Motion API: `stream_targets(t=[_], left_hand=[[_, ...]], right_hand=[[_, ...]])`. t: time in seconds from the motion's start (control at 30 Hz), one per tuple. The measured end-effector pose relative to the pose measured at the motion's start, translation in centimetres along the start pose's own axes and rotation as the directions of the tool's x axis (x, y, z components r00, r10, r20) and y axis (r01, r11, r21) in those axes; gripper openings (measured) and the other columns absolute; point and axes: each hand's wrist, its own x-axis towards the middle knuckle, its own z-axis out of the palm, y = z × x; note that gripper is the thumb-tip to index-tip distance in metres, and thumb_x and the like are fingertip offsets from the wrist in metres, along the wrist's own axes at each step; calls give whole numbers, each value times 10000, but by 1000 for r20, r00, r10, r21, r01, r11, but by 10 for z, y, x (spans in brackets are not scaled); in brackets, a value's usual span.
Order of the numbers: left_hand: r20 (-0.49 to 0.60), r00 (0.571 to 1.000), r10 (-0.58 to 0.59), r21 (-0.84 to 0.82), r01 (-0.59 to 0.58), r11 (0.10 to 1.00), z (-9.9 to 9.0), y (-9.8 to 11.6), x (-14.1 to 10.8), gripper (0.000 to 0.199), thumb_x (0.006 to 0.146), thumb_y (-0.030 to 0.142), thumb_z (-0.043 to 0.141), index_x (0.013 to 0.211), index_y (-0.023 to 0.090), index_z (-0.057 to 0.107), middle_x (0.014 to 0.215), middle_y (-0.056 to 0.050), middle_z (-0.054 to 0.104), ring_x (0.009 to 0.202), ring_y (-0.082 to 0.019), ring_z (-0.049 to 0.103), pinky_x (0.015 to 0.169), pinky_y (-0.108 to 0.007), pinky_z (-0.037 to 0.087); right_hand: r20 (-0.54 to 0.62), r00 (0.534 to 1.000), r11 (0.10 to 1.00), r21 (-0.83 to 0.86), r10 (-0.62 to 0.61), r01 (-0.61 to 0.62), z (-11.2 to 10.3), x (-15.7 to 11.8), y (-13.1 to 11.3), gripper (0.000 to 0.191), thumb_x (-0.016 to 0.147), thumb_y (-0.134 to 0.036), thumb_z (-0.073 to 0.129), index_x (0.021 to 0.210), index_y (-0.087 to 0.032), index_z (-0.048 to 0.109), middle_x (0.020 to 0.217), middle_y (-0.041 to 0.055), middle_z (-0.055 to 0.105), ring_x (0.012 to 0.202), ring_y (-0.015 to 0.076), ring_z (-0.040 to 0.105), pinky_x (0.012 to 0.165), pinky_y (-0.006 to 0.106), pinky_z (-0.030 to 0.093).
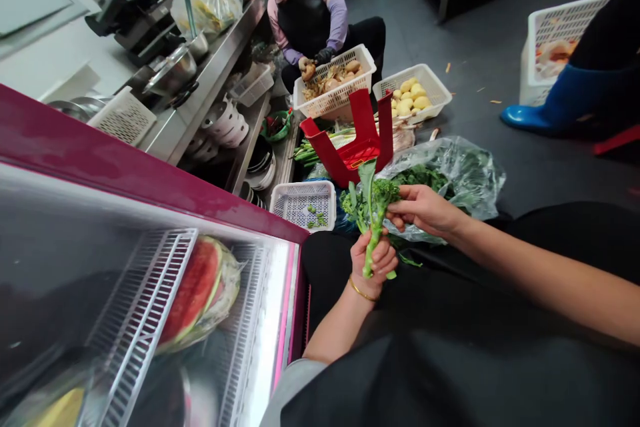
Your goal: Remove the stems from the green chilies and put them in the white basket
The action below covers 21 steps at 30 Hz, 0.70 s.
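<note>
My left hand (374, 257), with a gold bangle at the wrist, is closed around the thick stalk of a piece of broccolini (371, 213). Its green florets and leaves point up and away from me. My right hand (423, 208) has its fingers bent in a pinch at the right side of the floret head. Just beyond lies a clear plastic bag (480, 177) of leafy greens, partly behind my right hand. To the left, a small white basket (285, 203) holds a few green pieces.
An upturned red stool (353, 147) stands ahead. Beyond it, a person (310, 10) handles brown tubers over a white crate (333, 101); peeled potatoes (411, 97) fill another. A glass-fronted fridge (150, 280) borders my left. At right is someone's blue boot (555, 100).
</note>
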Motion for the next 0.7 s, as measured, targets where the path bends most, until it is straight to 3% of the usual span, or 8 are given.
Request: stream_targets(t=[0.13,0.23,0.33,0.4,0.47,0.53,0.63,0.7], left_hand=[[2,981,194,86,-194,977,7,3,3,485,689,550,741,937,153,615,456,54,439,326,-51,294,343,-204,200],[-126,948,292,46,-288,956,11,4,9,419,686,489,776,840,161,567,484,53,473,348,-42,338,367,-187,235],[-280,901,331,-8,-347,938,8,14,12,421,720,512,743,751,170,501,484,65,436,358,-31,340,371,-174,234],[-345,814,468,73,-473,878,1,25,7,412,719,509,747,795,177,516,499,67,458,363,-38,367,373,-177,257],[-365,696,619,216,-583,783,-6,34,-1,400,718,499,752,852,191,536,515,66,494,369,-52,402,380,-187,294],[-354,632,690,323,-610,724,-10,41,-9,400,712,501,754,875,195,555,521,62,516,377,-64,431,389,-197,325],[-349,653,672,374,-561,739,-11,46,-17,422,692,481,769,926,183,582,530,54,542,385,-67,453,392,-196,334],[-357,687,633,368,-519,771,-12,48,-16,443,680,459,779,957,177,579,533,52,558,374,-65,449,381,-190,325]], right_hand=[[-103,975,921,-361,-199,150,3,8,6,246,739,-405,666,700,-198,538,524,-26,539,452,115,508,475,258,435],[10,865,586,-732,-502,348,9,13,18,145,793,-332,579,724,-205,571,596,20,584,549,151,557,550,280,452],[268,765,332,-782,-586,528,13,16,21,142,812,-316,542,785,-206,627,699,67,644,660,191,610,637,310,478],[200,773,398,-764,-602,508,15,29,13,159,834,-337,554,845,-211,651,763,74,674,726,210,637,688,325,491],[6,821,575,-711,-571,405,21,58,1,181,843,-376,591,894,-217,661,785,65,682,742,216,647,697,332,496],[-69,889,713,-626,-452,314,32,97,-9,212,810,-379,656,938,-211,670,762,53,676,712,209,644,675,326,496],[5,948,724,-645,-319,247,45,145,-16,300,666,-234,772,949,-173,693,741,50,678,727,206,638,687,308,488],[48,975,739,-644,-218,198,43,150,-17,302,629,-216,783,914,-155,708,699,46,672,678,188,621,631,286,472]])
